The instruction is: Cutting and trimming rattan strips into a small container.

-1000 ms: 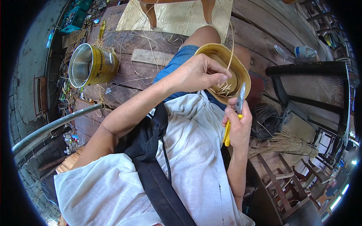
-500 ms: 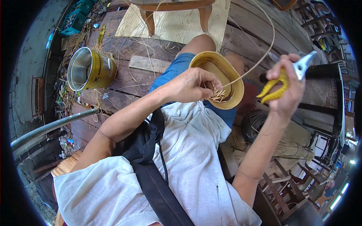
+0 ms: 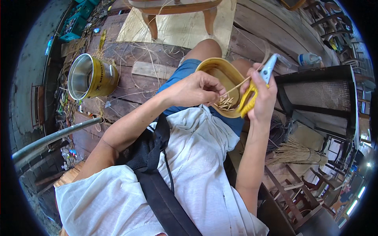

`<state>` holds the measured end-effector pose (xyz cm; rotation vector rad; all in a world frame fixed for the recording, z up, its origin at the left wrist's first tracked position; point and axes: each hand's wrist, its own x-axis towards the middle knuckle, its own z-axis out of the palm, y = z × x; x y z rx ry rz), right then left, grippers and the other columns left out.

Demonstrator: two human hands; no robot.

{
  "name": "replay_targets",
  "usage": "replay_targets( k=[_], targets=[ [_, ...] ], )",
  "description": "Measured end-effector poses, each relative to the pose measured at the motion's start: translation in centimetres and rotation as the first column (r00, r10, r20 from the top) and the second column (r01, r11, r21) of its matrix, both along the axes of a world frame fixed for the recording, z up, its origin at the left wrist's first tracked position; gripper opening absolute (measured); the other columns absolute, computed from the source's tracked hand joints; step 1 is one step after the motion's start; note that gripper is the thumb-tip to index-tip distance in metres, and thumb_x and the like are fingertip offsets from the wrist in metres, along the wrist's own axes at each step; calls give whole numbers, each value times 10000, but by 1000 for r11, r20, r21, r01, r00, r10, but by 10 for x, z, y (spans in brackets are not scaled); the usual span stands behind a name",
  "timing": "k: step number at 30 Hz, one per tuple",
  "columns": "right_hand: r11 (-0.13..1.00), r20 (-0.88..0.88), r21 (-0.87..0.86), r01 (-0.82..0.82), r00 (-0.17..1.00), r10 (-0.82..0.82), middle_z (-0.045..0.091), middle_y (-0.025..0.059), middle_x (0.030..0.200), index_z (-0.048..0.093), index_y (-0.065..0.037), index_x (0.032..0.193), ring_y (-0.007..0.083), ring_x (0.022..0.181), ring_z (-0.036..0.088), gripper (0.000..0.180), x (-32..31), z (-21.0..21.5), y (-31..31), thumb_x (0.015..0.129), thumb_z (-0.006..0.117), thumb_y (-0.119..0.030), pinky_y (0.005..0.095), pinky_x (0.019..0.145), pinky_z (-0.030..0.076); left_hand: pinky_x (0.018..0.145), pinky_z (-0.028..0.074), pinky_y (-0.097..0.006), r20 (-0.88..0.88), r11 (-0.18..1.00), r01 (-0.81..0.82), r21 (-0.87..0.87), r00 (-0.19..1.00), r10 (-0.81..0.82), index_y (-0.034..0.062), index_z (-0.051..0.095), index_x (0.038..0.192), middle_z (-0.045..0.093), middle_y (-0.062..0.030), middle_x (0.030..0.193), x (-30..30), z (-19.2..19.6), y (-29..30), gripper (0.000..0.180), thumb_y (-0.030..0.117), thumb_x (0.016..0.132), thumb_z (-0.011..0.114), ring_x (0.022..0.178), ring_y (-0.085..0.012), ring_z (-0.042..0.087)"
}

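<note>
A yellow oval basket [image 3: 219, 74] rests on my lap, with short cane offcuts lying inside it. My left hand [image 3: 195, 89] pinches a thin cane strand [image 3: 238, 84] at the basket's near rim. The strand runs up and right to my right hand [image 3: 263, 94], which grips scissors with yellow handles and grey blades [image 3: 256, 86] beside the basket's right edge. The blades point up and away from me.
A yellow metal can [image 3: 91, 76] lies on the plank floor to the left amid loose cane strands. A wooden stool stands on a pale mat [image 3: 179, 29] ahead. A dark cane-backed chair [image 3: 319, 92], a bundle of cane [image 3: 297, 152] and a plastic bottle [image 3: 309, 59] are on the right.
My right hand, which had swung up and out to the right pulling the strand, has come back down next to the basket. The strand between my hands is now short.
</note>
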<state>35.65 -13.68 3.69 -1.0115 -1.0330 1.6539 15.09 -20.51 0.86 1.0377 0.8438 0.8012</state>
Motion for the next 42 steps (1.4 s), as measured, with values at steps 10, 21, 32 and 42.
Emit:
replay_targets(
  k=[10, 21, 32, 42],
  targets=[
    [887, -314, 319, 335, 920, -235, 655, 46, 920, 601, -67, 1187, 182, 764, 651, 264, 67, 80, 131, 936, 682, -66, 374, 664, 551, 632, 493, -235, -42, 983, 157, -95, 986, -161, -16, 686, 1035, 640, -7, 761, -18, -13, -11, 129, -24, 933, 609, 687, -79, 594],
    [784, -73, 556, 276, 956, -285, 644, 50, 828, 644, -46, 1018, 150, 633, 640, 118, 74, 84, 186, 911, 691, -26, 291, 548, 560, 663, 528, -231, 66, 985, 137, -105, 989, -131, -29, 669, 1068, 688, -30, 869, -9, 3, -7, 159, -61, 912, 652, 745, -88, 652],
    [781, 377, 602, 166, 804, -461, 643, 33, 792, 675, -30, 1152, 96, 622, 621, 246, 67, 77, 214, 926, 692, -127, 234, 514, 517, 673, 506, -244, 216, 987, -84, -134, 970, 112, 18, 583, 1164, 640, -10, 919, 15, 2, -8, 330, -144, 877, 600, 768, -83, 624],
    [972, 232, -72, -222, 944, 233, 638, 81, 907, 571, 11, 1237, 113, 672, 626, 370, 64, 45, 20, 914, 691, -125, 236, 540, 507, 768, 521, -223, 133, 970, -240, 27, 963, 234, -7, 717, 1163, 699, 0, 939, 14, -5, 20, 294, -61, 886, 637, 839, -61, 632]
  ],
)
